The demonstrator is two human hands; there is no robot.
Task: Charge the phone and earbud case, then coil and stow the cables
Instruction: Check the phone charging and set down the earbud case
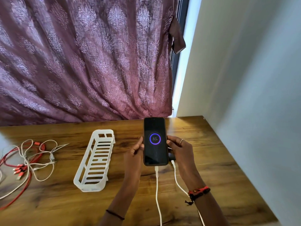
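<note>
A black phone (155,141) is held upright over the wooden table (211,152), its screen showing a charging ring and 83%. My left hand (134,152) grips its left edge and my right hand (178,148) grips its right edge. A white cable (157,190) is plugged into the phone's bottom and runs toward me. A second white cable (176,178) leads to a dark object (171,156), mostly hidden behind my right hand, perhaps the earbud case.
A white slotted plastic basket (96,160) lies on the table left of the phone. A tangle of red and white cables (27,160) sits at the far left. A purple curtain (81,62) hangs behind the table; a pale wall (252,95) bounds the right.
</note>
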